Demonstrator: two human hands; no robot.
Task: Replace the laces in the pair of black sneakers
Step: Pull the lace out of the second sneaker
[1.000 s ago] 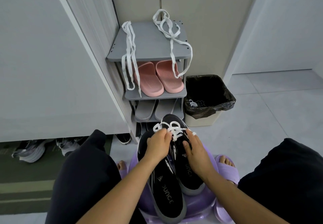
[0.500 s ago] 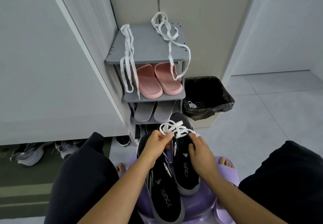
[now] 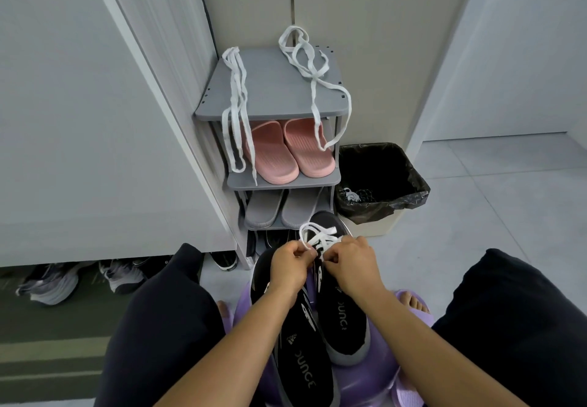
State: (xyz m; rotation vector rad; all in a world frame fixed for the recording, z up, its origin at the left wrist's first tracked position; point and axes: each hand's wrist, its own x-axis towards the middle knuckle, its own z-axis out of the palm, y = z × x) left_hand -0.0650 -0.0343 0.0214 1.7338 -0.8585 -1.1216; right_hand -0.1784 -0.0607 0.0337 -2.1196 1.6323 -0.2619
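Two black sneakers lie side by side on the purple stool between your knees, toes pointing away from you. The left sneaker shows "OUNCE" in pale letters along its insole, with a small three-bar logo above the word. The right sneaker shows "OUNC" (its other letters are hidden under your wrist).

Your left hand and right hand meet over the front of the right sneaker. The fingers of both are curled, and each hand pinches the white lace threaded in that shoe. The loops of that lace stand up just past your knuckles.

Three white laces are in view: the one you hold and two loose ones on the top of the grey shoe rack. The straight loose lace hangs over the rack's left front edge, and the tangled loose lace trails over its right front edge.

The rack's next shelf holds one pair of pink slippers, and the shelf below that one pair of grey slippers. One bin with a black liner stands just right of the rack. Two grey trainers sit under the cabinet on your left.
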